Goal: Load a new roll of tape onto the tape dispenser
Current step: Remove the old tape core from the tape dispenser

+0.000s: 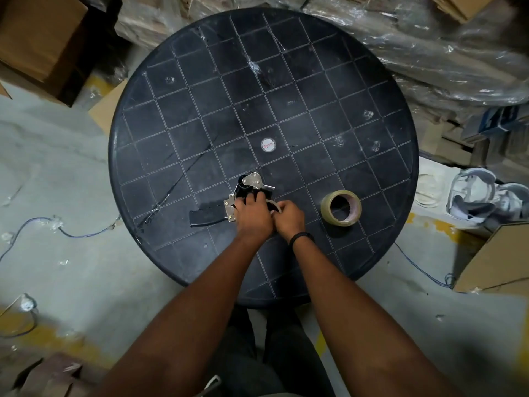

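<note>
A black and metal tape dispenser (248, 188) lies on the round black table (200, 116), its black handle (204, 216) pointing left. My left hand (253, 214) presses down on the dispenser's body. My right hand (289, 217) grips a pale, nearly empty ring (274, 204) at the dispenser's spool; most of the ring is hidden by my fingers. A full roll of brownish clear tape (340, 207) lies flat on the table to the right of my hands, untouched.
Cardboard boxes (37, 38) stand at the back left and at the right (495, 262). Plastic-wrapped bundles (429, 44) crowd the far side. Thin blue wires (71, 232) trail over the concrete floor on both sides of the table.
</note>
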The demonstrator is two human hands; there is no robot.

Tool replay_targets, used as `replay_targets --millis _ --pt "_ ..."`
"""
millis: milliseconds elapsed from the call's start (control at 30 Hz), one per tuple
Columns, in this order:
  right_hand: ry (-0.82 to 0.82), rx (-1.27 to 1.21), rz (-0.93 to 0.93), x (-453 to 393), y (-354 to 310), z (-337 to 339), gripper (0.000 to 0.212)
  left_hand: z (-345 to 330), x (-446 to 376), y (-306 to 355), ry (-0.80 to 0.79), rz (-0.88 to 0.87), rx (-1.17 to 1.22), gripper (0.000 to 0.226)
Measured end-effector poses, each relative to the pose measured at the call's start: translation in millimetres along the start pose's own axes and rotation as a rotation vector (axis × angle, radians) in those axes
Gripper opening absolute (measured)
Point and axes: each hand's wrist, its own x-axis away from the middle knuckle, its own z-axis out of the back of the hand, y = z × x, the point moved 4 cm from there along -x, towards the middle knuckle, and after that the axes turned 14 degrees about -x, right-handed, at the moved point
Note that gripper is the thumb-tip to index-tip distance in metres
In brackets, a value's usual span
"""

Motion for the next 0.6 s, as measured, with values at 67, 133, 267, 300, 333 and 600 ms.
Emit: replay_targets --millis 67,133,267,300,333,600 --pt "-0.027 0.003 -0.018 -2 2 -3 0.018 -1 -7 -1 -0.1 -0.039 0.015 0.044" --pt "-0.048 -0.012 -0.038 -2 4 -6 0.017 3 -11 -2 -0.158 -0.057 0.029 0.042" --pt "-0.065 -0.02 -0.031 -3 6 -7 0.017 11 -16 -6 -0.179 -0.009 0.036 0.03" --pt "-0.066 -0.02 -0.031 -4 6 -7 0.017 10 -17 -7 -0.191 0.004 0.04 0.029" --pt "-0.069 -0.022 -0.028 -4 6 -6 0.017 10 -18 -9 -0.198 0.008 0.042 0.03" --pt "-0.038 -0.044 -0.02 -2 9 -6 0.015 14 -28 -4 -0.313 -0.054 0.011 0.03"
